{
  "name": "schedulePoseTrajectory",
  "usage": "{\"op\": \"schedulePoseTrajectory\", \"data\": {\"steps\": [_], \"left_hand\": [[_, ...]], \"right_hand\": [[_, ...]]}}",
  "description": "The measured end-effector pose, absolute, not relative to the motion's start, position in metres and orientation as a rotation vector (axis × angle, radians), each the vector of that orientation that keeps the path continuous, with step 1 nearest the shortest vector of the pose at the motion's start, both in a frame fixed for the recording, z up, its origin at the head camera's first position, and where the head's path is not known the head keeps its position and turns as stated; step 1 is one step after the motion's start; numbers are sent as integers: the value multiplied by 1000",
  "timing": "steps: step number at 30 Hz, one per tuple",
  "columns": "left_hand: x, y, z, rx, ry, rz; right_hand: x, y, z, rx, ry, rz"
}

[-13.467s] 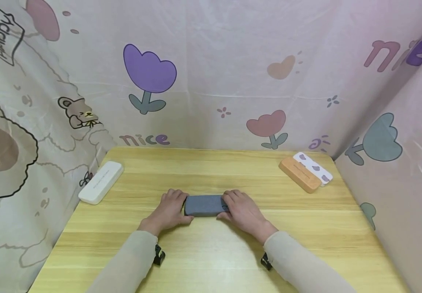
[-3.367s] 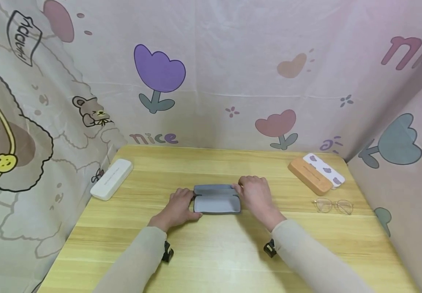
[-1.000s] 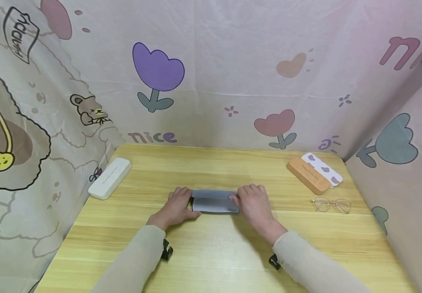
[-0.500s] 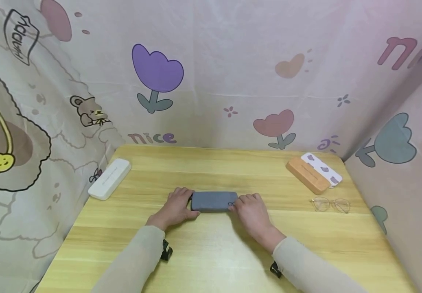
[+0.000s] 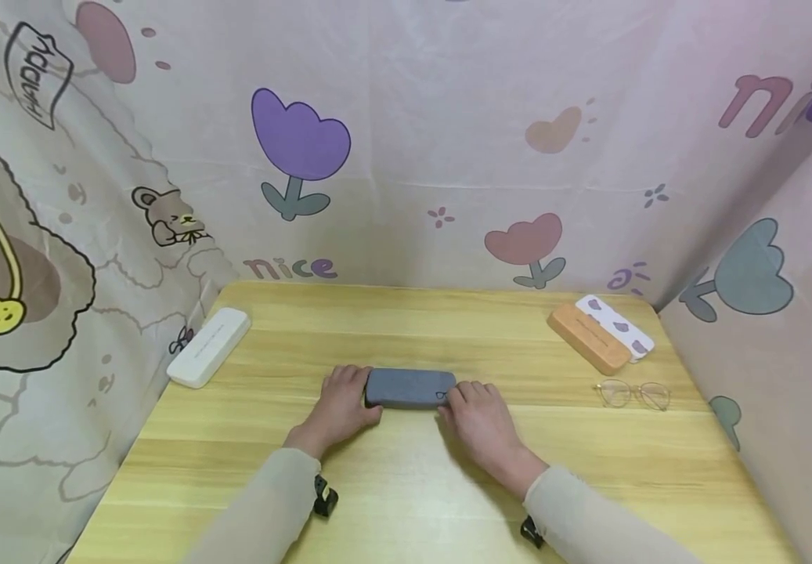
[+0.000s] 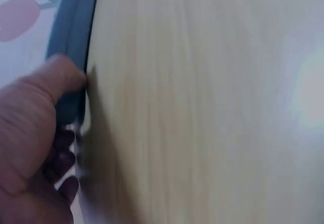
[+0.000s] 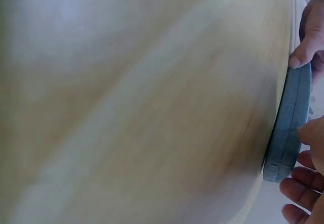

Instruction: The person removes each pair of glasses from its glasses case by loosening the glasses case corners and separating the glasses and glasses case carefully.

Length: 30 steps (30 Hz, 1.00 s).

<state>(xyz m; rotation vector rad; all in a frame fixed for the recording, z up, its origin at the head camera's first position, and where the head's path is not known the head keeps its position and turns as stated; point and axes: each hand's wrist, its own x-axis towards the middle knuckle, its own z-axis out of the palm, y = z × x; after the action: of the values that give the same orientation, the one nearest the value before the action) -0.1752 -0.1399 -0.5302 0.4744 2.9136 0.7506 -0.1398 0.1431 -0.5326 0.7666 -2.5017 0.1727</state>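
A grey glasses case (image 5: 409,388) lies closed on the wooden table (image 5: 406,493), in the middle. My left hand (image 5: 346,399) grips its left end; in the left wrist view the thumb (image 6: 63,77) presses the case (image 6: 76,27) at its front edge. My right hand (image 5: 474,409) sits at the right end, its relaxed fingertips touching the front corner. The right wrist view shows the case (image 7: 291,118) edge-on, with my right fingers (image 7: 301,186) just beside its end.
A white case (image 5: 208,347) lies at the left edge. An orange case (image 5: 587,338) and a white case with purple spots (image 5: 617,325) lie at the back right, with thin-framed glasses (image 5: 633,394) in front of them. Printed curtains wall in three sides.
The case's lid, open 3.4 s ago, came down and is now closed. My right hand slid from the lid to the right front corner. The left hand stayed put.
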Motion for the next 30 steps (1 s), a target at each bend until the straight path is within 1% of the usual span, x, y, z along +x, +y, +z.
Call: {"op": "schedulePoseTrajectory", "data": {"steps": [3,6,11,17,23,30], "left_hand": [[-164,-132,-529,448,2989,774],[-151,-122,-529,476,3106,730],[-128,-103,-526,648,3288,568],[-106,-88,-523,813,3271,374],[-105,-91,-525,784,3264,314],[-120,-104,-520,684,3249,302]], "right_hand": [[-136,143,-534,756,-2493,185],[-131,143,-535,746,-2499,191],[-122,141,-533,776,-2514,168],[-114,133,-531,797,-2564,103],[-113,121,-533,790,-2637,65],[-124,102,-533,796,-2651,79]]}}
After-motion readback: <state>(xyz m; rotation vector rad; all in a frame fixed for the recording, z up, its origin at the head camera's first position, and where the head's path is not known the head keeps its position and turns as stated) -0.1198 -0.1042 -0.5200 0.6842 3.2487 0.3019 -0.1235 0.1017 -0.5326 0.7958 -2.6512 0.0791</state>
